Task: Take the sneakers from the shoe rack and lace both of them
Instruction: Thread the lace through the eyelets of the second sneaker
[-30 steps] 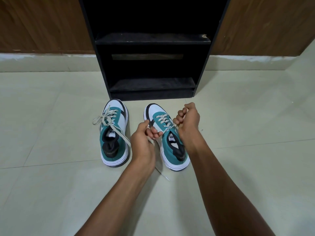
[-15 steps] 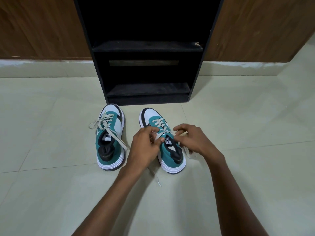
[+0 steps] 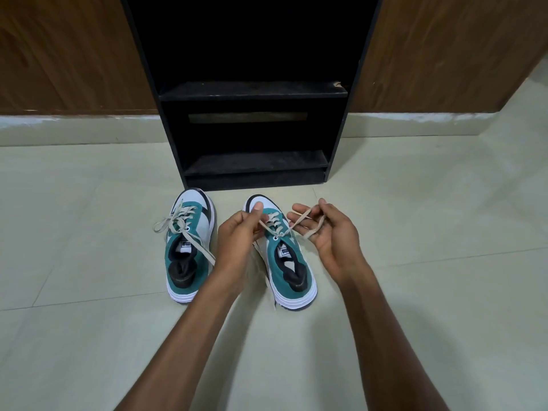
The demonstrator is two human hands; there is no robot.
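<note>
head view puts both sneakers on the floor just in front of the black shoe rack [image 3: 252,93], toes toward it, and i take the rack as my landmark. the left sneaker [image 3: 189,250] sits off the rack's left foot, its lace in a loose bow with one tail trailing over the collar. the right sneaker [image 3: 281,256] is the one in hand, a little nearer the rack's middle.

my left hand [image 3: 237,235] has its grip pinched narrow on one lace end [image 3: 267,228], thumb up over the toe end. my right hand [image 3: 329,232] holds the other lace end [image 3: 308,221], draped across half-curled fingers, a loose grip rather than a firm pinch. both strands run down and cross at the top eyelets.

i judge the step to be starting the knot on the right sneaker. to do it well i'd even up the tension on both ends first, keep the crossing low against the tongue, and tighten my right grip before pulling, since that strand could slip off the fingers. the sneaker is light and may lift off the floor if i pull upward; better to pull sideways.
</note>
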